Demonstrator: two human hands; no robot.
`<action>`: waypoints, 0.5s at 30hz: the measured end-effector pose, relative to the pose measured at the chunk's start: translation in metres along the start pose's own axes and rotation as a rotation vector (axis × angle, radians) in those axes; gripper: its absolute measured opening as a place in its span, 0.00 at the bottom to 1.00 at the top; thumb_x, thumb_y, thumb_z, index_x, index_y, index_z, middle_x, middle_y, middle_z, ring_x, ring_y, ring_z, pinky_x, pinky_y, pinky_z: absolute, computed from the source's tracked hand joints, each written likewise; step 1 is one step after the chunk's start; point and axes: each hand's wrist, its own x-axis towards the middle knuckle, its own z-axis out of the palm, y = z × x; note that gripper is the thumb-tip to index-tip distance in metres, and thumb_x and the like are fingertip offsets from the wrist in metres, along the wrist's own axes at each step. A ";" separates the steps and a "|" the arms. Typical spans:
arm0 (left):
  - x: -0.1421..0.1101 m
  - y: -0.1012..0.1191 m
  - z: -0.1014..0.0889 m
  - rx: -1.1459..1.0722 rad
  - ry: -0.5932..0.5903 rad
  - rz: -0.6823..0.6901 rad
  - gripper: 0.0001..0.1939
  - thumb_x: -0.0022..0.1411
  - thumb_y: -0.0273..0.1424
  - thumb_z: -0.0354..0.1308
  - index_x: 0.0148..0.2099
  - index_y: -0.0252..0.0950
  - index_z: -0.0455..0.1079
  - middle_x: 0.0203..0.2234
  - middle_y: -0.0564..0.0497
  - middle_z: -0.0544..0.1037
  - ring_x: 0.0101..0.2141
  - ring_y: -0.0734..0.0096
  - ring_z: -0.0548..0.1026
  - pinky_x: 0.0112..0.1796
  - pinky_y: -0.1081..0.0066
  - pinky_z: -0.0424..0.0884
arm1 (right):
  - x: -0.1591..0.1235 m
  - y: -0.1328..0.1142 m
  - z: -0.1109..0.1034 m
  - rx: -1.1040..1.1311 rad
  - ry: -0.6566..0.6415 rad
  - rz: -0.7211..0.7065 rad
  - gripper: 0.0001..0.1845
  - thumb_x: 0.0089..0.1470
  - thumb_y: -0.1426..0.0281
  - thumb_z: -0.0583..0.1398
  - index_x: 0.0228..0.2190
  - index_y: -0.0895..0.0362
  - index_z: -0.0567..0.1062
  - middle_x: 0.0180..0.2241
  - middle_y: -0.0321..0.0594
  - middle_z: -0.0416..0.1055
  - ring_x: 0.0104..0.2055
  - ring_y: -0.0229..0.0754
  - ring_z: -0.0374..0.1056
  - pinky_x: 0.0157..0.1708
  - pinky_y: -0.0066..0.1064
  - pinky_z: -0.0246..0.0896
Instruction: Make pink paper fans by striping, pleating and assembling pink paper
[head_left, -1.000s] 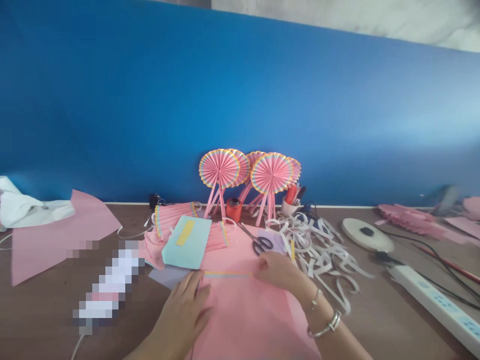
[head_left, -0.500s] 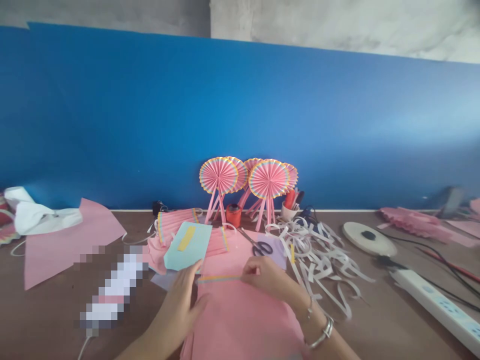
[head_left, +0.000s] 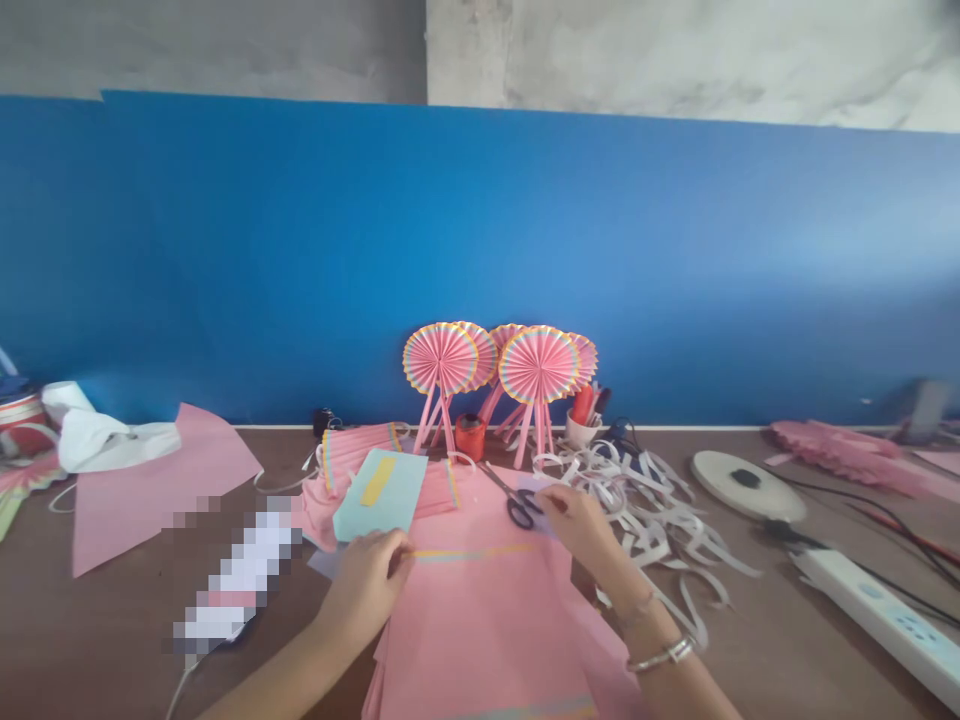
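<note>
A stack of pink paper sheets (head_left: 480, 630) lies on the bench (head_left: 90, 640) in front of the person, its top sheet crossed near the far edge by a thin yellow and blue stripe, with a similar stripe at the near end. The left hand (head_left: 369, 580) is at the far left corner of the stack, thumb and forefinger bent toward each other; I cannot tell whether the fingers pinch the paper. The right hand (head_left: 577, 520) is beyond the far right corner, its fingers drawn together right beside the handles of the black-handled scissors (head_left: 520, 508); whether they grip anything is hidden. A silver bangle (head_left: 660, 658) circles the right wrist.

Just beyond the left hand, a pale blue card (head_left: 382, 495) bearing a yellow strip (head_left: 378, 482) rests over pink pleated paper (head_left: 356, 447). Farther back, round pink paper fans (head_left: 440, 358) stand on pink legs before a blue panel (head_left: 315, 250), near a small red container (head_left: 470, 438) and a white cup (head_left: 582, 432) of tools. Curled white strips (head_left: 652, 500) pile up right of the scissors. At far right lie a round white disc (head_left: 720, 475) and a white power strip (head_left: 877, 605).
</note>
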 end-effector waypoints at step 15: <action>0.070 -0.044 -0.045 0.437 0.138 -0.148 0.12 0.56 0.36 0.53 0.37 0.37 0.73 0.36 0.44 0.79 0.42 0.56 0.73 0.40 0.64 0.65 | 0.001 -0.016 0.018 -0.394 -0.016 -0.014 0.13 0.51 0.75 0.55 0.36 0.57 0.77 0.39 0.45 0.75 0.44 0.49 0.66 0.40 0.34 0.49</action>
